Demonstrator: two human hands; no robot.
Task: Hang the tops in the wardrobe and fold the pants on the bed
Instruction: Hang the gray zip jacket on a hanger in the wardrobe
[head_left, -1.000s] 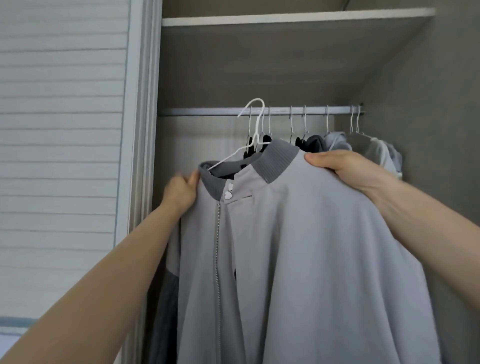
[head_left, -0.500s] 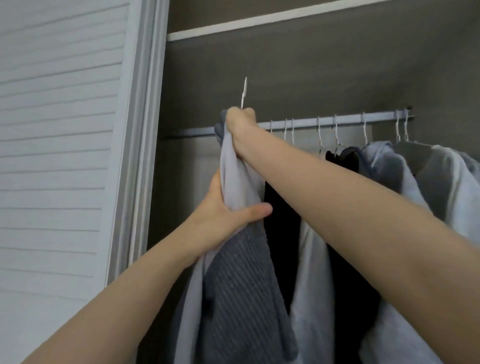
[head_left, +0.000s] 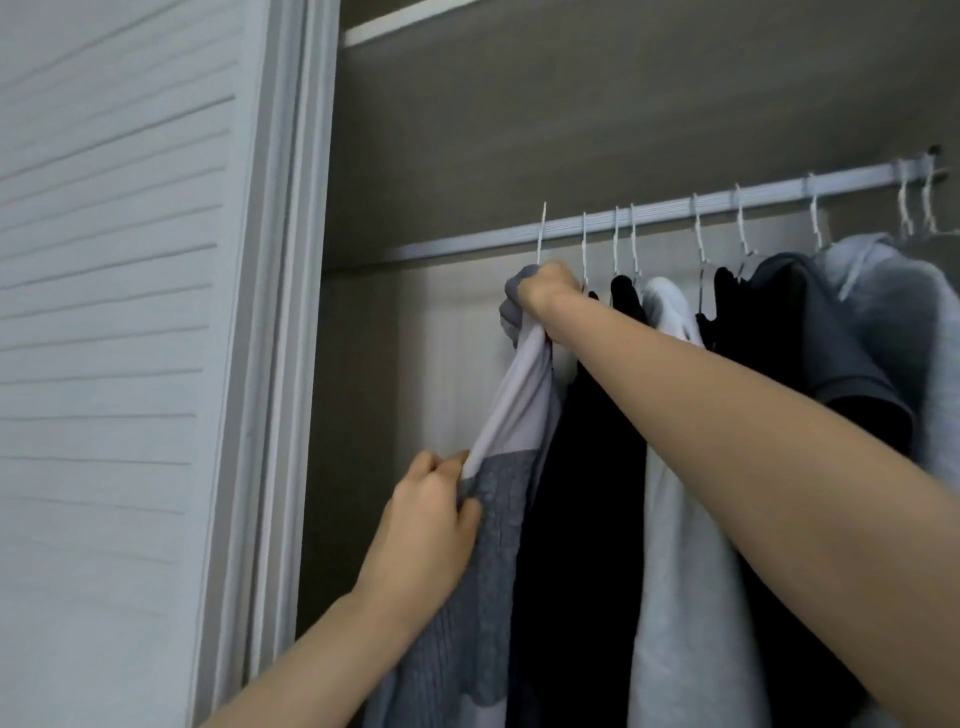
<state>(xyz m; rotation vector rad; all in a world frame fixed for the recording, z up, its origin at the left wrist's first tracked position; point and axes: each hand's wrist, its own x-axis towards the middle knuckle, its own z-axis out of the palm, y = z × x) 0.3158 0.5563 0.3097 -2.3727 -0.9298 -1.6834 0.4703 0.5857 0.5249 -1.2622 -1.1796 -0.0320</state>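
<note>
The grey jacket (head_left: 511, 395) hangs lengthwise from 12 to 6 o'clock, its hanger hook (head_left: 542, 234) at the wardrobe rail (head_left: 675, 210). The right hand (head_left: 548, 299) grips its collar at 12; the left hand (head_left: 434, 525) pinches its ribbed hem at 8 o'clock. Dark tops (head_left: 597, 467) hang at 3 o'clock.

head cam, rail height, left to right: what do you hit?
Louvred door → door frame → grey jacket gripped by the right hand → black top → white top → dark grey top → light grey hoodie.
</note>
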